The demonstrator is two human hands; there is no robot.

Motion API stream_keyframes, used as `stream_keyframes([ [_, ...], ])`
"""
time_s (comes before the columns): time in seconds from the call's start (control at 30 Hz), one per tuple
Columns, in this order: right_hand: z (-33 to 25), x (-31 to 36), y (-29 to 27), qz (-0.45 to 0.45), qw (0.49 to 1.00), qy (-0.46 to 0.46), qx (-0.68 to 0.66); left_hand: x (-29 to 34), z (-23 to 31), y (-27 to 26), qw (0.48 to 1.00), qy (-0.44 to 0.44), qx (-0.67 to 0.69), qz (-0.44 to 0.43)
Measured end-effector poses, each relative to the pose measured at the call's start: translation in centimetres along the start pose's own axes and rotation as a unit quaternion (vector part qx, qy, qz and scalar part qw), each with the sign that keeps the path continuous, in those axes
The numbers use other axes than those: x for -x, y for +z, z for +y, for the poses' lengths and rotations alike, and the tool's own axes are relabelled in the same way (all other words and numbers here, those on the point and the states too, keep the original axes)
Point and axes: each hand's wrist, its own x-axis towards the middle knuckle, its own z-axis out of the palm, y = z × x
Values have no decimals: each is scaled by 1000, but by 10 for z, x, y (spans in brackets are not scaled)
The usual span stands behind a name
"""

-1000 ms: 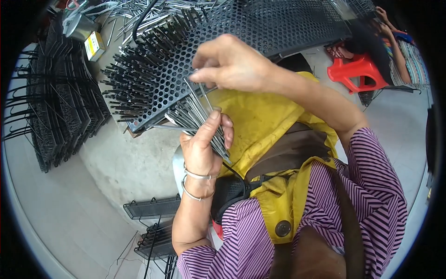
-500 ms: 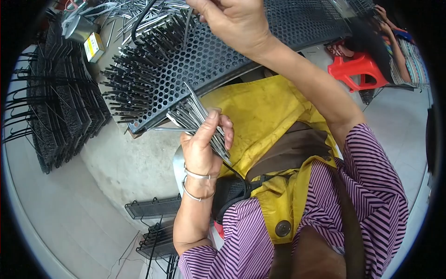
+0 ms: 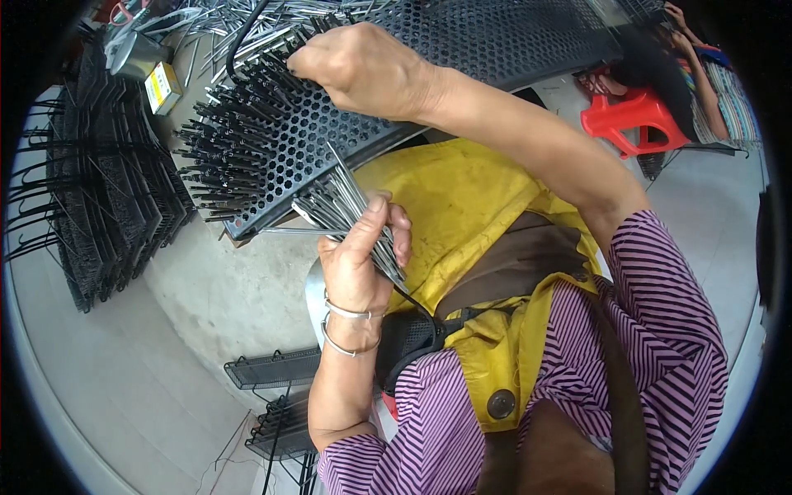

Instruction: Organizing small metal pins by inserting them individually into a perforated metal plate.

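My left hand is closed around a bundle of thin silvery metal rods, just off the near edge of a black perforated tray. One rod of the bundle sticks out sideways to the left. Over the tray's far side, my right hand is closed with its fingertips pointing down at the holes. Whatever it pinches is hidden behind the fingers. Many dark slender pieces stand upright in rows in the left part of the tray, right beside the right hand.
Loose metal rods lie in a heap behind the tray. Left of it are a metal can, a yellow-white box and stacked black mesh racks. A red plastic stool and another person's arm are at the right.
My right hand has come down and nearer from above the tray's far side, toward the standing dark pieces. The left hand keeps its hold on the rods, almost still.
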Motion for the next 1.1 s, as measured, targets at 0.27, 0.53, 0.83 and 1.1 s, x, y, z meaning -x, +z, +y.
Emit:
stream_keyframes([
  [0.27, -42, 20, -40, -188, 747, 393, -502, 4, 2, 0, 998, 6, 18, -65],
  [0.53, -15, 10, -37, 160, 855, 305, -388, 0, -1, -1, 998, -9, 58, -11],
  [0.83, -11, -9, -16, 288, 951, 73, -89, 2, 1, 2, 999, -14, 29, -10],
  [1.1, -12, -7, 2, 37, 999, 21, 5, -2, 1, -1, 1000, -20, 5, -15],
])
